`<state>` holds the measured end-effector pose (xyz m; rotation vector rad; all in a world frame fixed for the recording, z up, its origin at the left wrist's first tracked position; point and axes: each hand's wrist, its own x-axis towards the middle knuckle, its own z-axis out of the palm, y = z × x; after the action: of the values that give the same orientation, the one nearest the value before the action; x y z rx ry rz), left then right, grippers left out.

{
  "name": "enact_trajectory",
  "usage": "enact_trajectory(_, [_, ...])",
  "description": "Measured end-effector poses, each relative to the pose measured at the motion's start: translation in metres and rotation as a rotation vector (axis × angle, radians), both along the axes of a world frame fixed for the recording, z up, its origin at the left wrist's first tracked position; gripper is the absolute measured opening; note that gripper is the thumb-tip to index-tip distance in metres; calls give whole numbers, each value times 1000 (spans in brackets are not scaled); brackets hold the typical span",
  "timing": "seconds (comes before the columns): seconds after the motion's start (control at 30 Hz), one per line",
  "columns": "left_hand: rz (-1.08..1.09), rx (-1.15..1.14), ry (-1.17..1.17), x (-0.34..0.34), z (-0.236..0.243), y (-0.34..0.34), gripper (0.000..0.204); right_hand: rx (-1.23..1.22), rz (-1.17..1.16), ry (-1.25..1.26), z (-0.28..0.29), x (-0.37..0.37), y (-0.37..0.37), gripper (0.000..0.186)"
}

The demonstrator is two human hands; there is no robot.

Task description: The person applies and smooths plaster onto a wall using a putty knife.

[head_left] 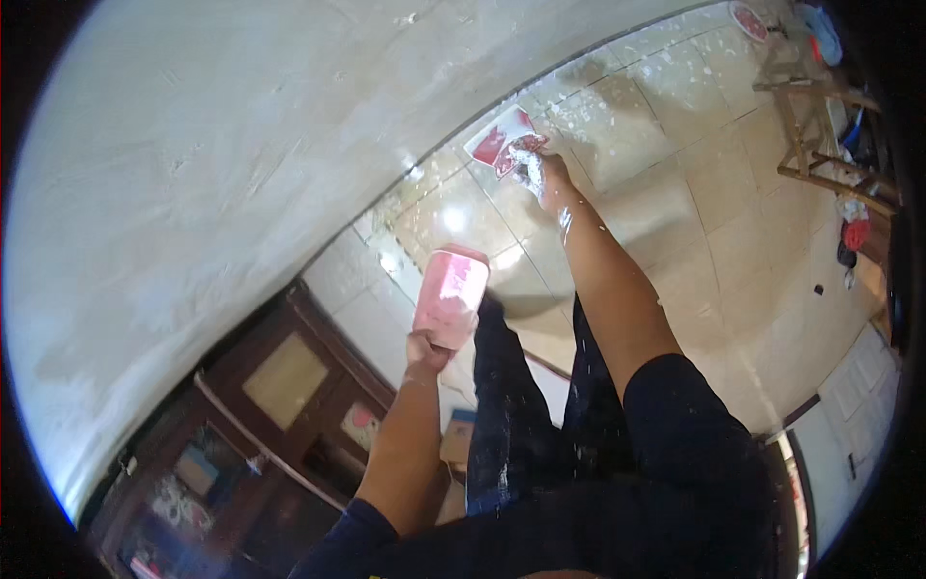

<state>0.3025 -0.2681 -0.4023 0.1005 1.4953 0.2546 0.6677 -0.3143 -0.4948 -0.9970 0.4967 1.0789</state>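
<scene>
My left hand (429,352) grips the near end of a pink rectangular plastic tub (449,299), which has whitish smears on it. My right hand (542,179), coated in white paste over the fingers and wrist, is closed on a red putty spreader (497,145) with a pale, paste-covered edge. The spreader is held out farther away than the tub, near the foot of the wall (231,145) and apart from the tub. Uneven white and grey patches of plaster cover that wall. The fingers under the tub are partly hidden.
White splashes dot the tiled floor (666,183). A wooden stool-like frame (830,145) stands at the right, with cloths and a red item beside it. A round tub (748,21) lies at the far right. At lower left is dark wooden furniture (289,386) with panels.
</scene>
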Motion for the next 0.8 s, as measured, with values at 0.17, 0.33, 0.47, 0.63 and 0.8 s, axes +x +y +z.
enact_trajectory(0.17, [-110, 20, -33, 1, -60, 21, 57, -115, -35, -34, -48, -6, 26, 19])
enact_trajectory(0.33, [-177, 33, -107, -21, -74, 33, 57, -331, -34, -202, -62, 16, 62, 18])
enact_trajectory(0.47, [-165, 41, -43, -40, -77, 51, 58, -184, 128, -339, -9, 33, 83, 22])
enact_trajectory(0.63, [-174, 47, 19, -40, -82, 58, 57, -193, 28, -190, -6, 1, 48, 22])
enact_trajectory(0.8, [-178, 7, -11, -17, -86, 44, 59, -207, 21, -35, -52, 19, 63, 15])
